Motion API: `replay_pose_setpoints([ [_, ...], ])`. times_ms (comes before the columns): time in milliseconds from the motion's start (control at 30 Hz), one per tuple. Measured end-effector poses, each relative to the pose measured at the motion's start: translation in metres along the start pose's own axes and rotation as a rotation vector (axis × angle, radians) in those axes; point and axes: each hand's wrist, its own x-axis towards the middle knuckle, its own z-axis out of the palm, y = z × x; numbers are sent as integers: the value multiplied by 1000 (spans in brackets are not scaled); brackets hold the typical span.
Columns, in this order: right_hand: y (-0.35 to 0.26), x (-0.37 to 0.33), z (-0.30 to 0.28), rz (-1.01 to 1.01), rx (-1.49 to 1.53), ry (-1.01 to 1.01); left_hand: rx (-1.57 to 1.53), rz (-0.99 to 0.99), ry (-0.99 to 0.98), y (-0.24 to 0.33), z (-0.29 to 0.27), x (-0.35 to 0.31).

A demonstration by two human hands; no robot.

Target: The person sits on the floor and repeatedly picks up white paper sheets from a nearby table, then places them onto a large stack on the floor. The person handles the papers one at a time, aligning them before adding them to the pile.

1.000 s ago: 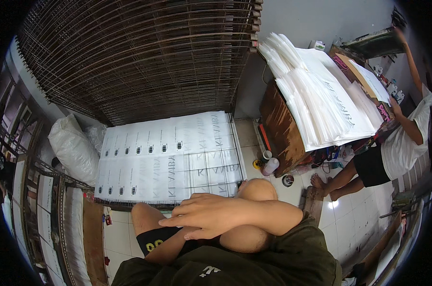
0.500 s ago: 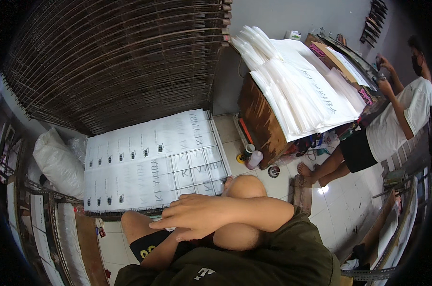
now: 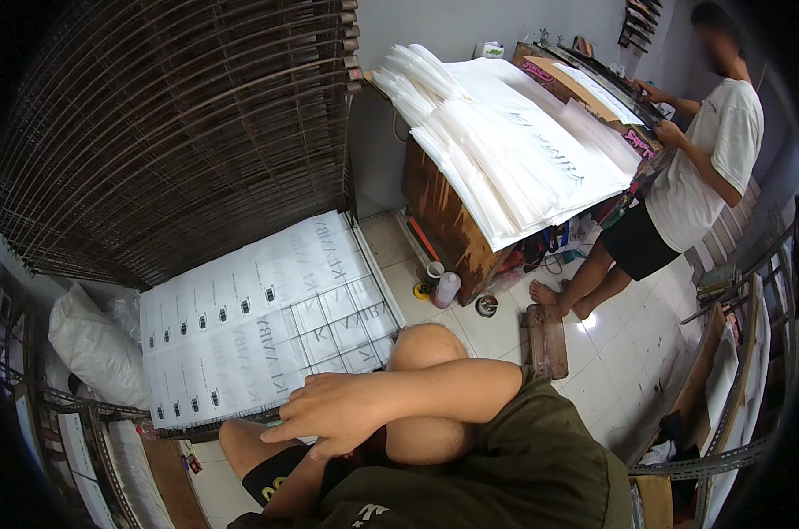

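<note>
My right hand (image 3: 329, 413) lies across in front of my body, its forearm crossing over my raised knee (image 3: 427, 348). Its fingers are loosely stretched out, and nothing shows in them. Below it my left forearm (image 3: 295, 490) reaches up from the lower edge; my left hand is hidden under the right hand and arm. Just beyond my hands, large white printed sheets (image 3: 214, 339) lie on a lowered wire shelf, whose bare grid (image 3: 324, 304) shows through at the right. Many dark wire shelves (image 3: 196, 115) of the drying rack are tilted up above them.
White sheets (image 3: 496, 150) are stacked on a worn wooden cabinet (image 3: 448, 238). A co-worker (image 3: 681, 185) stands at the bench on the right. Bottles (image 3: 447, 289), a tin (image 3: 486, 305) and a wooden stool (image 3: 547, 339) stand on the tiles. A white sack (image 3: 95, 344) leans at left.
My view has swung to the right, so the scene sits further left. The co-worker's raised hands have come down to the bench. My arms keep their crossed pose.
</note>
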Motion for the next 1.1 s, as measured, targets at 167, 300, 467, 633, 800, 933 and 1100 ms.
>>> replay_pose_setpoints([
  [167, 5, -3, 2, -5, -2, 34, -1, -7, -9, 0, 1, -1],
  [300, 5, -3, 2, 12, -44, 6, 2, -10, -15, -1, 2, 1],
  [467, 8, 0, 3, 26, -55, -10, -9, -25, -14, -5, 5, -1],
  [633, 8, 0, 1, 46, -51, -27, -10, -36, -18, -9, 5, 1],
  [800, 10, 0, 2, 76, -90, -30, 11, -61, -34, -16, 6, 4],
  [933, 10, -1, 3, 83, -101, -31, 22, -27, -25, -26, 7, 14],
  [1100, 13, -2, 1, 153, -84, -54, 37, 86, 7, 35, -12, -34],
])
